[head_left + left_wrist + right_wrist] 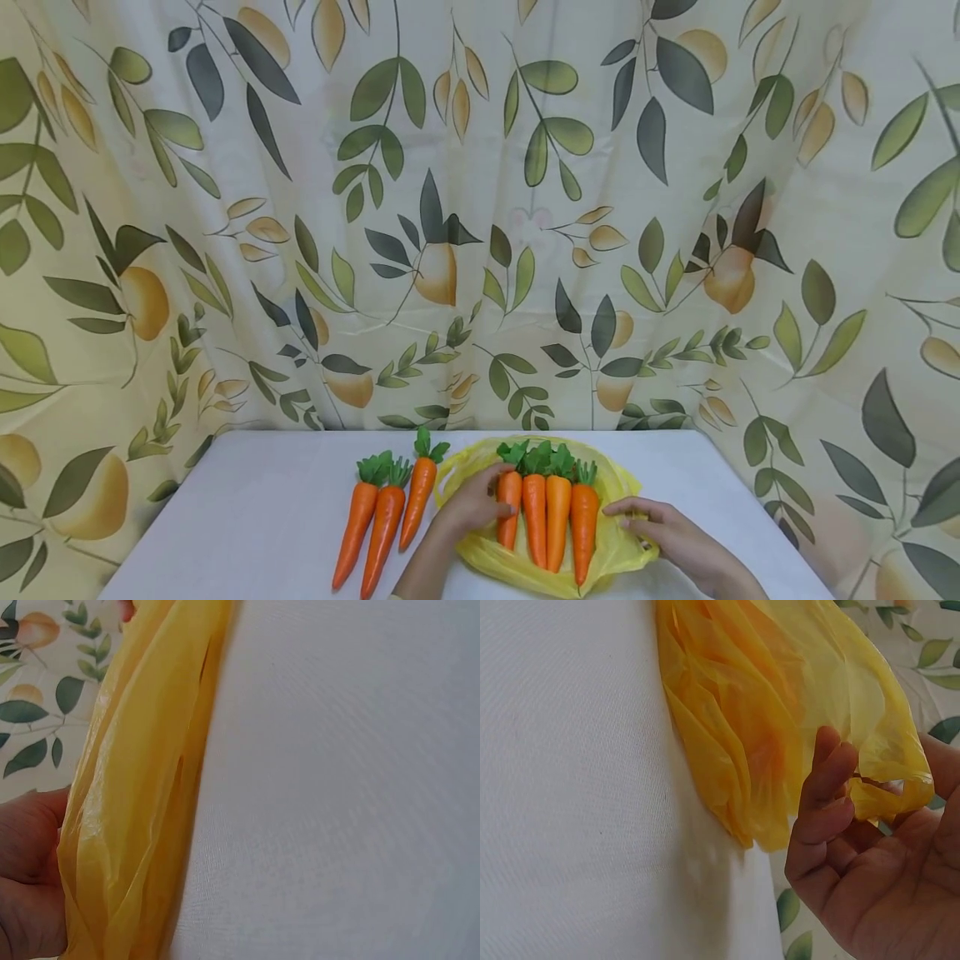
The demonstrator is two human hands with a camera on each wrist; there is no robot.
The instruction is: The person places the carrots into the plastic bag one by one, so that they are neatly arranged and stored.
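A yellow plastic bag [483, 560] lies spread on the table with several orange carrots side by side on it, leafy green tops pointing away. My left hand [477, 502] reaches over the bag's left side and grips the leftmost carrot [507, 533], fingers near its top and thumb across its front. At the right side, my right hand [671, 533] holds the edge of the bag between fingers and thumb; the right wrist view shows the thin plastic [889, 796] in the curled fingers. In the left wrist view, the bag's folds [135, 787] hide the left fingers.
Three more carrots lie on the white table [247, 517] to the left of the bag; one carrot [418, 500] is close to the bag's edge. Behind the table hangs a curtain [480, 250] printed with leaves and fruit, which also lines both sides.
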